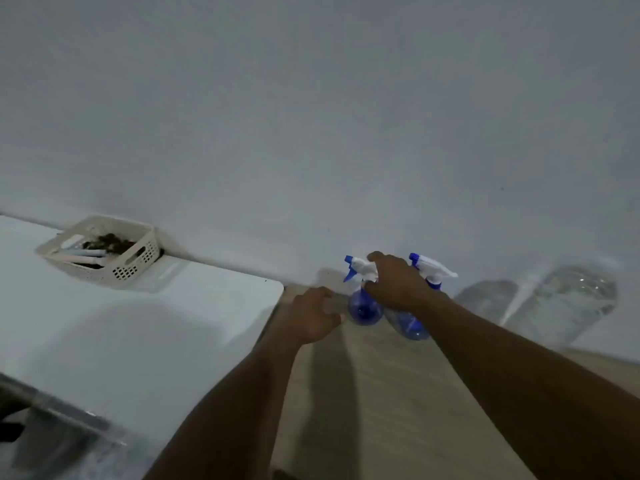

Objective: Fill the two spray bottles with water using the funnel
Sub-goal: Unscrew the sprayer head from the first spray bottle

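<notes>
Presently your right fingers (374, 256) are curled over the white trigger head and round the neck of the first spray bottle (363, 310), so your right hand (398, 282) grips it from above, right of the frame's centre; the blue body of that bottle stands upright on the wooden surface (381, 393), close to the grey wall (311, 133); your left fingers (325, 294) are curled in toward the palm with nothing visible between them, and your left hand (310, 315) sits just beside the same bottle's base, though you cannot tell from this blur whether it touches; the second spray bottle (414, 329) stands just to the right of the first, partly behind your right wrist, its white and blue trigger head pointing toward the right of the frame; farther right, against the wall, stands a large clear container (561, 303), too blurred to read further; at the left of the frame a white table (138, 323) adjoins the wooden surface, and a cream perforated basket (131, 268) sits at its far edge in the upper left, holding some dark bits and pale sticks.
</notes>
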Motion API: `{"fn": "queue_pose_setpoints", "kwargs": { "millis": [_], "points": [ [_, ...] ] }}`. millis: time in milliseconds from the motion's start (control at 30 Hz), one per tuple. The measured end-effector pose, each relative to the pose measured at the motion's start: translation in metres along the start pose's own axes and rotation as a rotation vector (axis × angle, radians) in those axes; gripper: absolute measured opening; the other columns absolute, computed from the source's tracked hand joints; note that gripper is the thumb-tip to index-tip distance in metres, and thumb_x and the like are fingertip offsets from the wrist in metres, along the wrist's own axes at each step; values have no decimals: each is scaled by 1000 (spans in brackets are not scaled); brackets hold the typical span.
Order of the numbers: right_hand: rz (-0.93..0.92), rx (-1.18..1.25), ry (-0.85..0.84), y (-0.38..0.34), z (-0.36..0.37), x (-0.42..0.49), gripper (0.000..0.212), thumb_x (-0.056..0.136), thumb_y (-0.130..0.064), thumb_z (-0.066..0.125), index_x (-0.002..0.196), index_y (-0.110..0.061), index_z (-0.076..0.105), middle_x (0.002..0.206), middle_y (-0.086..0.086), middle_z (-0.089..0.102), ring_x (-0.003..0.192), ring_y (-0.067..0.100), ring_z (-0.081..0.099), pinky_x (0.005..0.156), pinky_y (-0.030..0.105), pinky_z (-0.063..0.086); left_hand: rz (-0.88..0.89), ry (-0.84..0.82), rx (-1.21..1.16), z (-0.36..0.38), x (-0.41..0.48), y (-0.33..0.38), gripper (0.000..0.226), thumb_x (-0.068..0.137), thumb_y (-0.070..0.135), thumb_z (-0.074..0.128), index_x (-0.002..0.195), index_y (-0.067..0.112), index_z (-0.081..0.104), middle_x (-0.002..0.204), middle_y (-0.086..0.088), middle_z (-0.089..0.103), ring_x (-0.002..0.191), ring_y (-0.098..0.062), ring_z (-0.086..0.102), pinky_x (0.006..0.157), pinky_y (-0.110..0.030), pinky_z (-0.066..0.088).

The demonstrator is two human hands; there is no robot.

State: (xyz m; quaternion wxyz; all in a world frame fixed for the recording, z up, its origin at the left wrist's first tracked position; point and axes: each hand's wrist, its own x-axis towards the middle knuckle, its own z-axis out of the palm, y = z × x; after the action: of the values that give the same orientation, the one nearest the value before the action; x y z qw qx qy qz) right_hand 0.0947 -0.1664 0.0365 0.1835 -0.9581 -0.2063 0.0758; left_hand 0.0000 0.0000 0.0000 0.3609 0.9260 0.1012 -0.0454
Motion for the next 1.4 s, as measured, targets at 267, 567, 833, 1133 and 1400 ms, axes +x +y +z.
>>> {"fn": "queue_pose_setpoints", "kwargs": {
  "millis": [267,567,833,1133,1400],
  "points": [
    [120,-91,28,-11,26,39,35,92,-30,61,120,-14,48,105,6,58,89,24,60,71,34,47,92,-88,-21,20,19,-17,51,94,21,68,140,11,49,134,1,56,121,-16,54,65,5,29],
    [19,-25,-46,-18,30,7,10,98,-27,55,101,-17,56,98,6,62,82,24,64,76,42,58,31,-82,-75,39,18,-34,85,79,29,81,150,16,36,144,-7,50,129,-25,51,100,-24,40],
    [-45,-12,-128,-14,38,-70,16,99,-25,53,113,-18,58,104,4,67,90,22,63,82,39,54,22,-50,-138,74,-36,-56,51,79,26,81,125,17,62,117,-4,68,108,-23,64,92,-31,51],
    [-84,-75,-63,-32,75,-106,36,88,-51,64,106,-22,50,99,-2,57,85,20,58,74,39,52,-12,22,-131,101,-78,-74,55,79,36,81,127,22,58,125,2,61,114,-19,59,96,-35,51],
    [-78,51,54,-36,102,-118,31,88,-23,68,98,-18,38,99,4,51,83,19,52,69,31,45,-7,-6,-336,114,-84,-81,57,70,36,86,119,29,58,119,8,61,108,-12,59,99,-35,49]
  ]
}}
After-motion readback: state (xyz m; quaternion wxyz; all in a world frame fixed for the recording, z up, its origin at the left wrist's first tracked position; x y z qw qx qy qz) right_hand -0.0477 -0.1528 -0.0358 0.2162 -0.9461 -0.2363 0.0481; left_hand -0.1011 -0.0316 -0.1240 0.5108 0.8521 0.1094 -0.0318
